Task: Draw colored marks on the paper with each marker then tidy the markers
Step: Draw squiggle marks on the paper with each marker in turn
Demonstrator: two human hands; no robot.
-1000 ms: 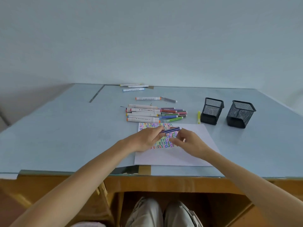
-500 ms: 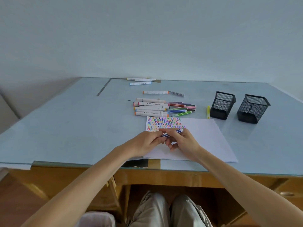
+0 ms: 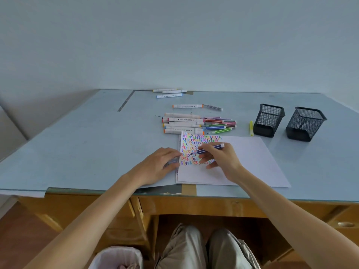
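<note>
A white paper lies near the table's front edge, its upper left part filled with rows of coloured squiggles. My right hand grips a blue striped marker with its bare tip pointing left, on or just above the squiggles. My left hand rests on the table at the paper's left edge, fingers curled round a small blurred piece that looks like the marker cap. Behind the paper lie several thick white markers and several thin striped markers.
Two black mesh cups stand at the right, a yellow marker beside the nearer one. More white markers lie by the far wall, one in between. A bin sits under the desk.
My hands, together on the blue marker before, have pulled apart. The left moved to the paper's left edge with the cap, and the right turned the marker tip toward the squiggles.
</note>
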